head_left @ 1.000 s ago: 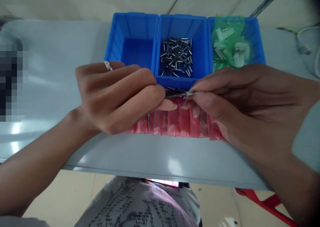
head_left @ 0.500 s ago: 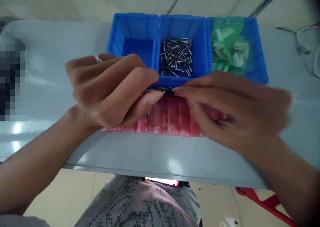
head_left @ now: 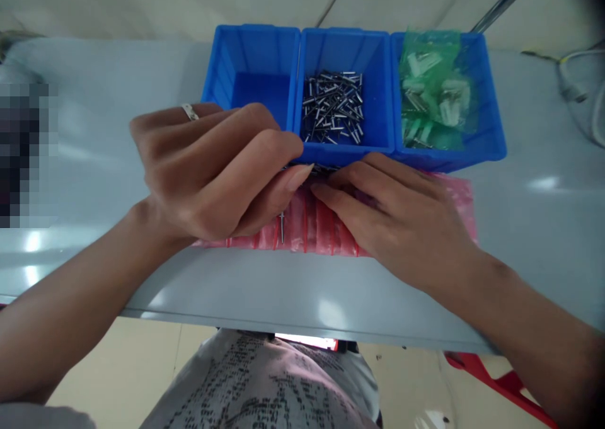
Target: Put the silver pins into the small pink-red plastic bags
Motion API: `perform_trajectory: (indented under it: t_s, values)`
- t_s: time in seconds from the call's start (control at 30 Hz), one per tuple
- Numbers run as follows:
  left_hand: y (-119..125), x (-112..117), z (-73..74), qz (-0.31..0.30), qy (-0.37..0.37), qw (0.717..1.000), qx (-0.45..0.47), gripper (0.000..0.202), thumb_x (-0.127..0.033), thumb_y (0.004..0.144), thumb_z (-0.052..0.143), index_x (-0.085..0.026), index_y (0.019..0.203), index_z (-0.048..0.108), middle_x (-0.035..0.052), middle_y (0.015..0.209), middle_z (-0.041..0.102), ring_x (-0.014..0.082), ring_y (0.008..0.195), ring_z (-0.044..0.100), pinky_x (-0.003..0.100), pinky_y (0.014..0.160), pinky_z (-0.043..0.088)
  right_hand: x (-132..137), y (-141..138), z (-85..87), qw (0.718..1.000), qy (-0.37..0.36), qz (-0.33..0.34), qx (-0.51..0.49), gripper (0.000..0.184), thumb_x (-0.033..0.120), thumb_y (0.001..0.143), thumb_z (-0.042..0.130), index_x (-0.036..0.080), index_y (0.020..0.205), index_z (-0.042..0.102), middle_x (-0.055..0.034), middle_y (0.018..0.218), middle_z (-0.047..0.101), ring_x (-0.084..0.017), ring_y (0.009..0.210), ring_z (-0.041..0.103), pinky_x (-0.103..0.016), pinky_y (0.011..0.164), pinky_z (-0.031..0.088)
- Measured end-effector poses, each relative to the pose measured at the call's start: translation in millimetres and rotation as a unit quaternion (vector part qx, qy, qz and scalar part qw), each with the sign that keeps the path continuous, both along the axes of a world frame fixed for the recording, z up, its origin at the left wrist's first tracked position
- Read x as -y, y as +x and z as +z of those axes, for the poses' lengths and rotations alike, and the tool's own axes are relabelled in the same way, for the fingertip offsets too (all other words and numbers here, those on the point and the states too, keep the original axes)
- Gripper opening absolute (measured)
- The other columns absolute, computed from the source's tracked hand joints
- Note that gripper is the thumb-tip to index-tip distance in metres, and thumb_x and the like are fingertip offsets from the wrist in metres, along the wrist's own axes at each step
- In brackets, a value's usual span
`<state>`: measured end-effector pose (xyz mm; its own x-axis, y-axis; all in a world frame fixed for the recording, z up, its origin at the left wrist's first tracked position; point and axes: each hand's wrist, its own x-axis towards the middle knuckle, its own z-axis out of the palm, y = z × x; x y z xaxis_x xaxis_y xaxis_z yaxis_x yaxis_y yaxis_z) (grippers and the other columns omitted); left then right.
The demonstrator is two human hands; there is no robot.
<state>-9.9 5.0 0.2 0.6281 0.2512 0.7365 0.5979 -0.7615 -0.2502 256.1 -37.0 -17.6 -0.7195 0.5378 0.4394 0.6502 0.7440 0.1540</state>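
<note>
Three blue bins in a row past the hands: left bin (head_left: 258, 54), middle bin (head_left: 350, 54) with a heap of metal pins (head_left: 333, 108), right bin (head_left: 486, 108) with green bags (head_left: 435, 89). Left hand (head_left: 212, 171) blocks the left bin's front. Grey table (head_left: 293, 290), pale wall (head_left: 142, 7) behind, white cable (head_left: 576, 95) far right. More pins (head_left: 326, 169), thin, dark and shiny, lie at the fingertips before the middle bin. Lone pin (head_left: 282, 228) on the pink plastic (head_left: 324, 227). Left thumb and forefinger nearly closed, right hand (head_left: 401, 218) fingers bunched narrow; can't tell what either grips.
</note>
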Motion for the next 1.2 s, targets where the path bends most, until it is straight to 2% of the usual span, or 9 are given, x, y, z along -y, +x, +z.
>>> perform_trajectory:
  t_s: [0.23, 0.43, 0.53, 0.63, 0.77, 0.87, 0.97, 1.07, 1.2]
  values:
    - [2, 3, -1.7, -0.014, -0.006, 1.000, -0.008, 0.017, -0.026, 0.102, 0.055, -0.018, 0.108, 0.070, -0.0003, 0.084, 0.066, 0.0100, 0.066, 0.062, 0.034, 0.055, 0.029, 4, -5, 11.0, 0.980, -0.051, 0.001, -0.195, 0.014, 0.011, 0.103, 0.070, 0.023, 0.099, 0.076, 0.0016, 0.097, 0.074, -0.014, 0.090, 0.072, -0.030, 0.079, 0.061]
    - [2, -1, 1.7, -0.041, 0.009, 0.999, -0.029, 0.024, -0.039, 0.107, 0.055, -0.020, 0.108, 0.068, -0.0035, 0.083, 0.067, 0.0067, 0.062, 0.062, 0.027, 0.049, 0.030, 4, 3, 20.0, 0.967, -0.093, -0.013, -0.237, 0.015, 0.011, 0.103, 0.070, 0.023, 0.108, 0.077, 0.0011, 0.104, 0.081, -0.014, 0.096, 0.078, -0.032, 0.084, 0.068]
    - [3, 2, 4.1, -0.051, 0.007, 0.997, -0.056, 0.036, -0.049, 0.104, 0.067, -0.015, 0.115, 0.068, -0.0013, 0.088, 0.072, 0.0094, 0.062, 0.065, 0.030, 0.047, 0.040, 5, 2, 20.6, 0.919, -0.161, -0.060, -0.355, 0.005, 0.024, 0.104, 0.075, 0.027, 0.104, 0.078, 0.0061, 0.095, 0.081, -0.012, 0.080, 0.077, -0.031, 0.070, 0.068]
    - [5, 5, 5.8, -0.054, 0.030, 0.996, -0.065, 0.034, -0.042, 0.098, 0.079, -0.014, 0.115, 0.068, -0.0022, 0.087, 0.073, 0.0095, 0.060, 0.065, 0.030, 0.045, 0.042, 4, 0, 21.7, 0.871, -0.194, -0.075, -0.445, 0.007, 0.033, 0.099, 0.082, 0.027, 0.102, 0.080, 0.0060, 0.092, 0.082, -0.014, 0.080, 0.078, -0.032, 0.062, 0.066]
    - [3, 7, 4.7, -0.024, -0.002, 0.998, -0.059, 0.017, -0.035, 0.106, 0.064, -0.021, 0.114, 0.066, -0.0052, 0.086, 0.070, 0.0080, 0.060, 0.067, 0.026, 0.049, 0.045, 3, -2, 24.8, 0.842, -0.254, -0.062, -0.471, 0.009, 0.027, 0.092, 0.089, 0.029, 0.098, 0.082, 0.0071, 0.091, 0.083, -0.014, 0.079, 0.079, -0.033, 0.061, 0.068]
    - [1, 9, 2.5, -0.024, -0.025, 0.998, -0.044, 0.027, -0.043, 0.113, 0.048, -0.023, 0.115, 0.065, -0.0036, 0.084, 0.069, 0.0099, 0.062, 0.068, 0.028, 0.052, 0.047, 3, -3, 26.0, 0.818, -0.275, -0.061, -0.502, 0.015, 0.024, 0.089, 0.091, 0.032, 0.100, 0.085, 0.0082, 0.092, 0.084, -0.015, 0.080, 0.079, -0.033, 0.062, 0.070]
    - [2, 7, 1.8, -0.021, -0.024, 0.998, -0.046, 0.028, -0.046, 0.108, 0.061, -0.022, 0.121, 0.064, -0.0039, 0.089, 0.071, 0.0081, 0.065, 0.065, 0.028, 0.054, 0.045, 4, -3, 24.2, 0.794, -0.290, -0.041, -0.532, 0.023, 0.018, 0.088, 0.090, 0.035, 0.102, 0.086, 0.0084, 0.094, 0.085, -0.017, 0.082, 0.081, -0.035, 0.067, 0.073]
    - [2, 2, 2.7, -0.071, -0.003, 0.996, -0.059, 0.022, -0.040, 0.107, 0.063, -0.020, 0.101, 0.066, -0.0036, 0.081, 0.065, 0.0066, 0.063, 0.060, 0.028, 0.048, 0.038, 4, -3, 20.3, 0.790, -0.308, -0.024, -0.530, 0.026, 0.019, 0.086, 0.093, 0.037, 0.103, 0.087, 0.0080, 0.096, 0.086, -0.018, 0.077, 0.080, -0.034, 0.064, 0.074]
    - [-3, -4, 3.0, -0.064, 0.035, 0.997, -0.014, 0.046, -0.046, 0.114, 0.038, -0.021, 0.083, 0.062, -0.0020, 0.070, 0.052, 0.0059, 0.054, 0.045, 0.031, 0.048, 0.026, -4, -2, 19.3, 0.748, -0.343, -0.014, -0.569, 0.024, 0.013, 0.089, 0.087, 0.034, 0.100, 0.088, 0.0071, 0.093, 0.086, -0.017, 0.076, 0.081, -0.032, 0.068, 0.075]
